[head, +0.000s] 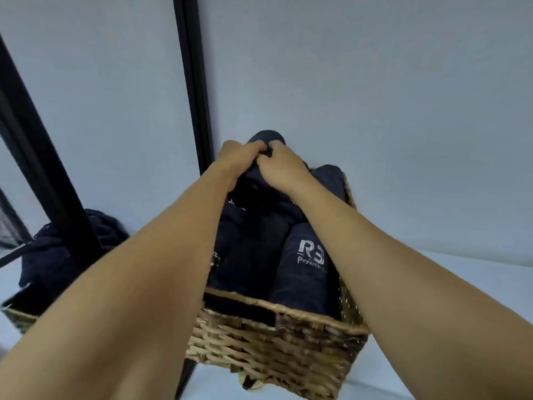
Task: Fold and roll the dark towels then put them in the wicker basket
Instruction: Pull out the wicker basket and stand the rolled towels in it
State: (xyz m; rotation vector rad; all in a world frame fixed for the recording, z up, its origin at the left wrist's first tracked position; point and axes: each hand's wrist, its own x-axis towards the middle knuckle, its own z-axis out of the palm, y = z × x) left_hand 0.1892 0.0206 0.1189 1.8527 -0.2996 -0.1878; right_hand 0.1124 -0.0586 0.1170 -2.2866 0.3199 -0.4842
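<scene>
One wicker basket (274, 350) stands nearest, its front wall below both forearms. Inside it, on the near side of the hands, three rolled towels (259, 249) lie side by side; the rightmost carries white lettering. Beyond them, the left hand (239, 153) and right hand (281, 168) meet, fingers curled, both gripping one held towel (266, 135) at the basket's far end. One further roll (331, 174) sits right of the right hand. One heap of dark cloth (57, 249) lies left of the left forearm.

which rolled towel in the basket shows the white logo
The near-right roll in the wicker basket; the other rolls show dark cloth or only scraps of print.
</scene>
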